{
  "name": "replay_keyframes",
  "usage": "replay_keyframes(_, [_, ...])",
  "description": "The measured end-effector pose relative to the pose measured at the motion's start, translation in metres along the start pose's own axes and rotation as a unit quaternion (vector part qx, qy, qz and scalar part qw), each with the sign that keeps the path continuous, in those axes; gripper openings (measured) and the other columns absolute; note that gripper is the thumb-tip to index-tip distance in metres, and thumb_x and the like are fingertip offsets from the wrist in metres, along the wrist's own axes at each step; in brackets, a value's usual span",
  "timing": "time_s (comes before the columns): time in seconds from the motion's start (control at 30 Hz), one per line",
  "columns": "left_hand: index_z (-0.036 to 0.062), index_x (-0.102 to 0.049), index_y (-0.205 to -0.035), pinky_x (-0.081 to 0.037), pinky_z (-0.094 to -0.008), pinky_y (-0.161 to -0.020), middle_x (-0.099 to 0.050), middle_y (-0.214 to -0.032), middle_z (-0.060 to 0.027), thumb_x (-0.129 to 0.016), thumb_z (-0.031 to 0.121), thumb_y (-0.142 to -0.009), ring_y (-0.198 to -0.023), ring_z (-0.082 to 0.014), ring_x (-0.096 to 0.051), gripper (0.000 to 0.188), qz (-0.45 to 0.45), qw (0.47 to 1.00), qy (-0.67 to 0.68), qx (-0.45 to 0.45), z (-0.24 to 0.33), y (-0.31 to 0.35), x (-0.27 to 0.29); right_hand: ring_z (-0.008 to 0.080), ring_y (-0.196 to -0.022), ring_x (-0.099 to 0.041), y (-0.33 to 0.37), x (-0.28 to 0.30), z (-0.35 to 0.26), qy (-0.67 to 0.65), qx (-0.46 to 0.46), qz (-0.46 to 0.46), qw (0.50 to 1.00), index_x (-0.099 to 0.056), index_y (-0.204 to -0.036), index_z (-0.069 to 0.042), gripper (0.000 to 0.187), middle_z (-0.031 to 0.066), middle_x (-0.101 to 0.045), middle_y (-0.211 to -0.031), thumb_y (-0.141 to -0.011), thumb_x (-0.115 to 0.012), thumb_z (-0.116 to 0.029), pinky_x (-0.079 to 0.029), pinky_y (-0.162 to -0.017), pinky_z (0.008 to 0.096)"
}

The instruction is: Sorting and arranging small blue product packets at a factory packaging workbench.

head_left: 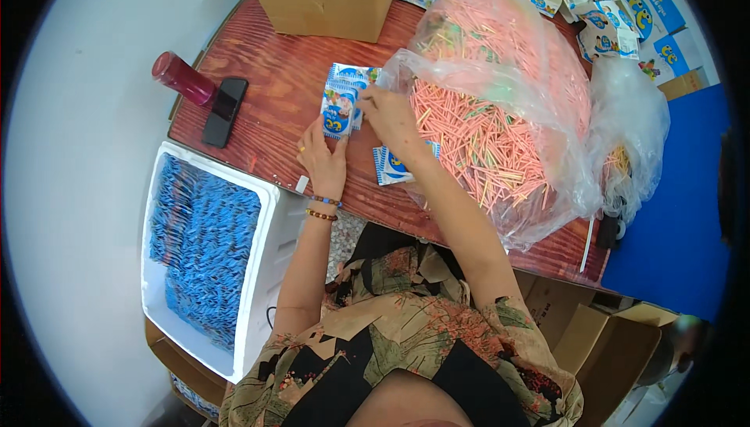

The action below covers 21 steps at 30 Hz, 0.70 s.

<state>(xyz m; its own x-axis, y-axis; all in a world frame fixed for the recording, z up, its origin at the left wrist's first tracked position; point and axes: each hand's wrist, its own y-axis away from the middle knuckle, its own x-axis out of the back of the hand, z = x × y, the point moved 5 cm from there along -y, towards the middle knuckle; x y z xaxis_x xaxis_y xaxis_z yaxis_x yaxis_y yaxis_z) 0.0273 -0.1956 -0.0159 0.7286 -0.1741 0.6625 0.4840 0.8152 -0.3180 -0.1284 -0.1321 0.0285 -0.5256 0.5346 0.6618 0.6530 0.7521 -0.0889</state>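
The left hand [324, 160] touches the lower end of blue-and-white packets [338, 113] on the wooden surface [273, 75]; the right hand [391, 118], apart from it, covers their right edge, so whether either grips I cannot tell. The right forearm [461, 228] partly hides a second packet pile [391, 167]; the upper border crops a carton [320, 1]

Both bare forearms [461, 228] reach forward, left fingers [315, 133] pointing ahead, right fingers [369, 97] curled leftward nearby
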Motion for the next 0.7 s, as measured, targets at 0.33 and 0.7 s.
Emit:
replay_keyframes(0.33, [0.0147, -0.061, -0.107, -0.032, -0.0462, -0.089, -0.056, -0.109, -0.0051, -0.076, 0.026, -0.074, -0.107, -0.0293, -0.047, 0.038, -0.08, 0.994, 0.048, -0.048, 0.056, 0.029, -0.018, 0.0292, -0.098, -0.057, 0.072, 0.082, 0.054, 0.211, 0.043, -0.004, 0.977, -0.066, -0.092, -0.008, 0.029, 0.0085, -0.061, -0.094, -0.072, -0.075, -0.028, -0.042, -0.084, 0.0423])
replay_keyframes(0.7, [0.0099, -0.059, -0.083, -0.032, -0.0421, -0.08, -0.056, -0.085, -0.003, -0.075, 0.026, -0.077, -0.093, -0.0238, -0.052, 0.023, -0.041, 0.992, -0.023, -0.113, 0.062, 0.021, -0.034, 0.0268, -0.098, -0.058, 0.078, 0.084, 0.069, 0.154, 0.076, 0.068, 0.983, -0.064, -0.093, -0.01, 0.016, 0.0074, -0.063, -0.095, -0.084, -0.064, -0.023, -0.039, -0.085, 0.0424])
